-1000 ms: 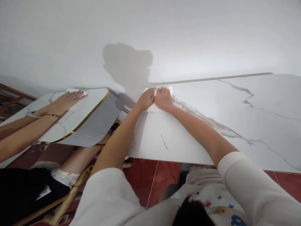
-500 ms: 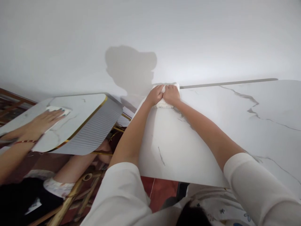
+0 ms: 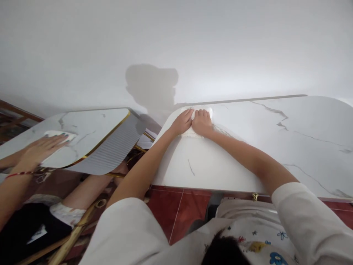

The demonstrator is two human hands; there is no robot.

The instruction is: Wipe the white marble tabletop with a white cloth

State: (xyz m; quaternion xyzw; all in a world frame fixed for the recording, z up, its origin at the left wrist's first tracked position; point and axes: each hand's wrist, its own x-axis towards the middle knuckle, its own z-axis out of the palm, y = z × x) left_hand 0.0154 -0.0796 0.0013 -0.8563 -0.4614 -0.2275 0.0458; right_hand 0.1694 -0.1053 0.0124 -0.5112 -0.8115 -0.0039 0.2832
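A folded white cloth (image 3: 191, 135) lies on the marble-patterned white tabletop (image 3: 256, 143), close to its far left rounded corner. My left hand (image 3: 183, 121) presses on the cloth's left part, fingers together and pointing away. Right beside it, my right hand (image 3: 202, 123) bears down on the cloth with its fingers bent over it. The thumbs lie near each other, and the hands hide much of the cloth.
At left, a co-worker's hand (image 3: 49, 147) lies on a white cloth (image 3: 72, 137) on another marble-patterned tabletop (image 3: 92, 127) with a gold rim. A white wall (image 3: 234, 48) stands behind both tables. Red floor tiles (image 3: 165, 206) and a bamboo-like chair (image 3: 82, 224) show below.
The view has shifted, so more red floor shows below the near edge. My hands and the cloth sit slightly nearer, away from the far edge. The co-worker's hand has moved left.
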